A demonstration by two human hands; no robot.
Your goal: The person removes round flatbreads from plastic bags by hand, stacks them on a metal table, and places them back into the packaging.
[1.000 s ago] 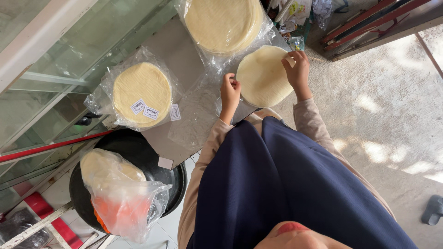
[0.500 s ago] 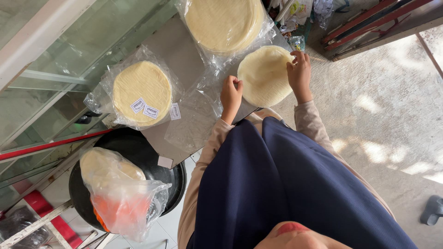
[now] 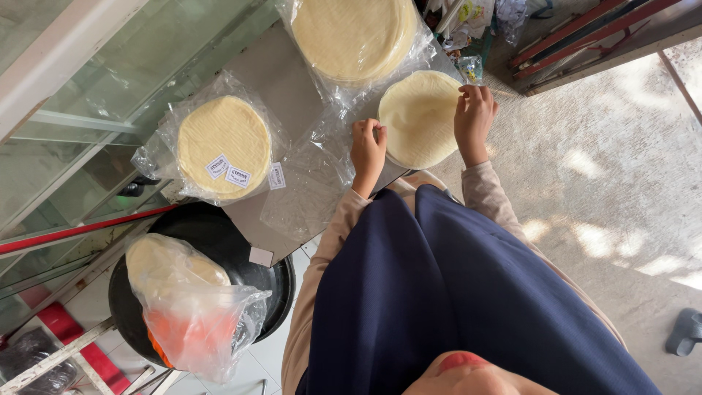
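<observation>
A bare stack of round, pale flatbread sheets (image 3: 418, 117) lies at the near edge of a grey tabletop (image 3: 281, 69). My left hand (image 3: 368, 150) grips the stack's left rim with curled fingers. On the opposite rim, my right hand (image 3: 474, 121) pinches the edge with its fingertips. Both beige sleeves reach up from my dark blue skirt.
Two clear bags of the same round sheets lie on the table: a big one (image 3: 355, 36) at the far end and a labelled one (image 3: 223, 146) to the left. A black wok (image 3: 219, 238) holds a plastic bag (image 3: 186, 307). A red pole (image 3: 73, 230) and a glass cabinet (image 3: 73, 88) stand to the left, and a sandal (image 3: 684, 333) lies on the concrete floor.
My right hand has slid a little along the stack's right rim toward me. My left hand stays at the left rim.
</observation>
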